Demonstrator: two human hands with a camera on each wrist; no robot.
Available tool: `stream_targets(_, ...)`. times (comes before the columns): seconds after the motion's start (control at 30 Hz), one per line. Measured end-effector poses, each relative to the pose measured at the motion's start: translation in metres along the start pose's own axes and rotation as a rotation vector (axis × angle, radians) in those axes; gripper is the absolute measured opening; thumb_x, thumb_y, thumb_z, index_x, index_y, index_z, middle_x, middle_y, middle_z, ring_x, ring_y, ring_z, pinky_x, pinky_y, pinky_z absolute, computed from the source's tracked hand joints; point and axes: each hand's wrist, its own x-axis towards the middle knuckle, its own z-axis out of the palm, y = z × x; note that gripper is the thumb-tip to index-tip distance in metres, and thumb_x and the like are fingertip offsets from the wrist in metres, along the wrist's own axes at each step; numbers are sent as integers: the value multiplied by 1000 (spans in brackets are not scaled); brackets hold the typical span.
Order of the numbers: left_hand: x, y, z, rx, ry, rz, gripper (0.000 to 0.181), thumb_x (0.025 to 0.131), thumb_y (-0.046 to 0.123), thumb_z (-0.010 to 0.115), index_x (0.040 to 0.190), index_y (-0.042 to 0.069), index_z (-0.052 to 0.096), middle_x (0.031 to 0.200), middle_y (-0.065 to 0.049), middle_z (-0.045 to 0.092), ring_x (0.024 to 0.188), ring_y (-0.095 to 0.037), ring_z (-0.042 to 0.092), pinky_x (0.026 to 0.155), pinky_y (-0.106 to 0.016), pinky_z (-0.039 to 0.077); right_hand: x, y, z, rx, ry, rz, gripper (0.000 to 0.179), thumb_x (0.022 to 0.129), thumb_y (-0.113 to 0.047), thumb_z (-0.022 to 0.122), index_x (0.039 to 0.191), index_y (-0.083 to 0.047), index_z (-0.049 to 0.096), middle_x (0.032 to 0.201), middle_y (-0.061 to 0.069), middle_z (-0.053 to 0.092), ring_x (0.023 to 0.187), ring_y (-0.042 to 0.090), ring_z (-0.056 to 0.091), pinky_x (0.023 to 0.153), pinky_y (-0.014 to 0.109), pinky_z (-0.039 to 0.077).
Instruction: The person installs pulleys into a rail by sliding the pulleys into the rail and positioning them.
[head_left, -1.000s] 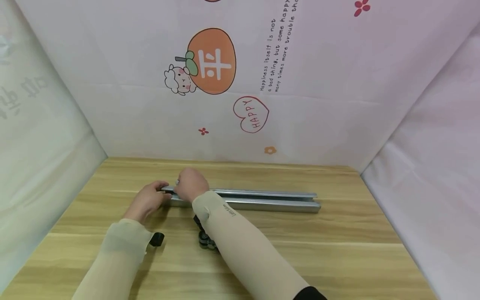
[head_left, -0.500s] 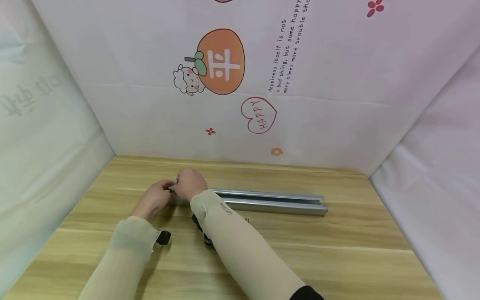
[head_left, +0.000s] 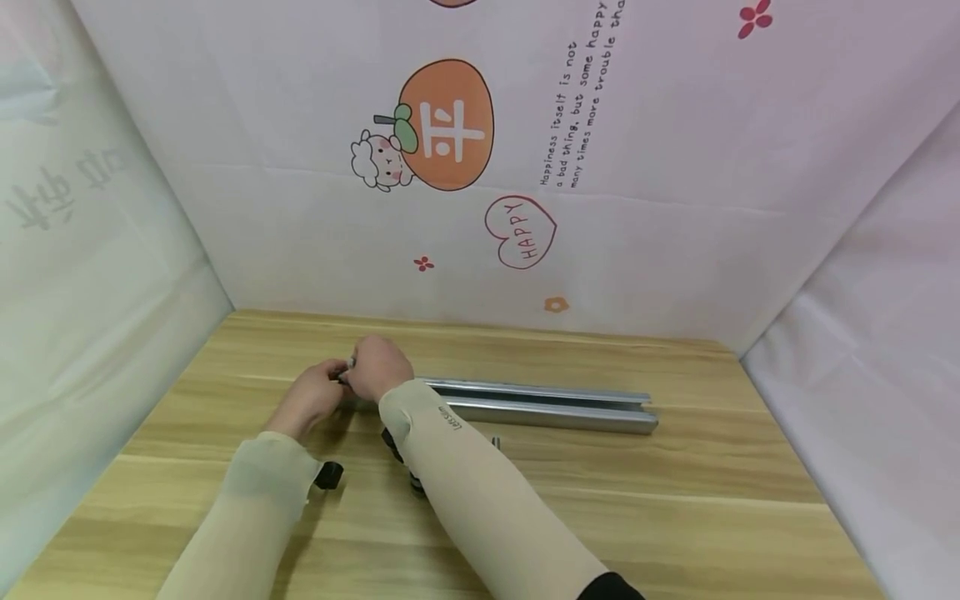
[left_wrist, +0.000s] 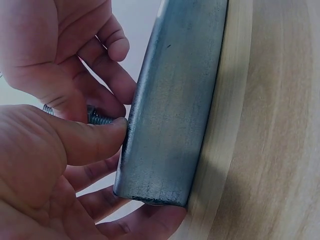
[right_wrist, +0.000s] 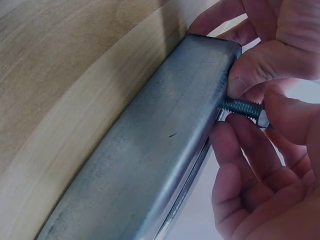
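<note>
Right hand (head_left: 381, 368) pinches a threaded bolt (right_wrist: 242, 106) at the open side of the metal channel (right_wrist: 145, 140) on the bench (head_left: 675, 500), left hand (head_left: 309, 398) curled round the channel's end; with much thread exposed, full seating seems left to do.

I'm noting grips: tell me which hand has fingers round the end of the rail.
The left hand: its fingers curl round the rail end, while the right hand pinches the bolt.

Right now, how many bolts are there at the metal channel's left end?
1: the bolt pinched by the right hand, beside the metal channel's edge, next to the left hand's thumb. Fingers may hide others.
</note>
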Motion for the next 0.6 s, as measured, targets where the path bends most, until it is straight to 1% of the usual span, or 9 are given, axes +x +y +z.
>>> stream_targets(0.3, 1, -2, -1, -1, 9, 2, 55, 97, 10, 54, 149, -1, 42, 146, -27, 44, 135, -47, 35, 109, -59, 29, 3, -1, 5, 13, -5, 19, 23, 91, -29, 76, 75, -18, 63, 70, -8, 59, 63, 9, 55, 56, 26, 46)
stream_targets(0.5, -1, -2, 1, -13, 11, -2, 55, 98, 12, 56, 150, 0, 41, 149, -26, 41, 137, -47, 33, 109, -59, 28, -1, 0, 2, 8, 0, -1, 26, 92, -31, 75, 74, -16, 63, 69, -8, 59, 63, 10, 55, 56, 26, 45)
stream_targets(0.6, 0, -2, 2, -26, 7, -5, 55, 99, 10, 53, 151, 0, 39, 150, -26, 40, 137, -46, 33, 109, -59, 29, -3, 0, 0, 8, 2, -5, 26, 92, -31, 75, 75, -17, 62, 70, -8, 58, 63, 10, 54, 56, 26, 45)
